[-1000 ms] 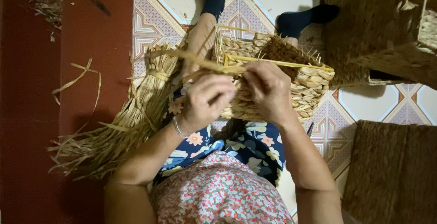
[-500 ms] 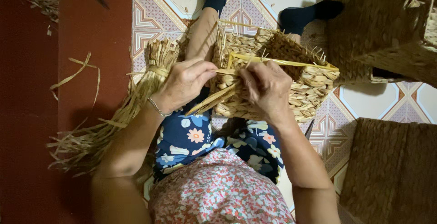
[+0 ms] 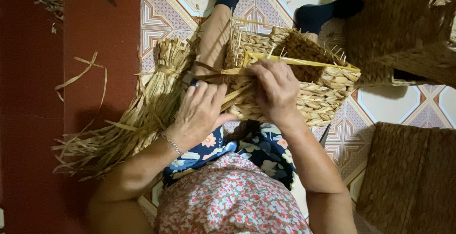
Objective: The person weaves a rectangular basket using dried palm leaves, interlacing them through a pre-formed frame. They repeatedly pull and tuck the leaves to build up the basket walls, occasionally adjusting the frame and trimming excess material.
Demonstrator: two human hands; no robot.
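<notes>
A woven straw basket (image 3: 323, 89) with a yellow rim frame rests on my lap, its opening turned away from me. My right hand (image 3: 275, 89) presses on the basket's near edge, fingers curled over the weave and a straw strand. My left hand (image 3: 199, 113) sits just left of the basket and pinches a flat straw strand (image 3: 223, 72) that runs to the basket's corner. A silver bracelet is on my left wrist.
A bundle of loose dried straw (image 3: 137, 120) lies by my left leg on the red floor. Finished woven baskets stand at the upper right (image 3: 403, 25) and lower right (image 3: 413, 177). Patterned floor tiles (image 3: 156, 20) lie ahead, with loose straw scraps (image 3: 80, 75) at the left.
My left hand has dropped from the basket's top edge down and left, drawing the strand with it. My right hand stays on the basket's edge. The view sits closer.
</notes>
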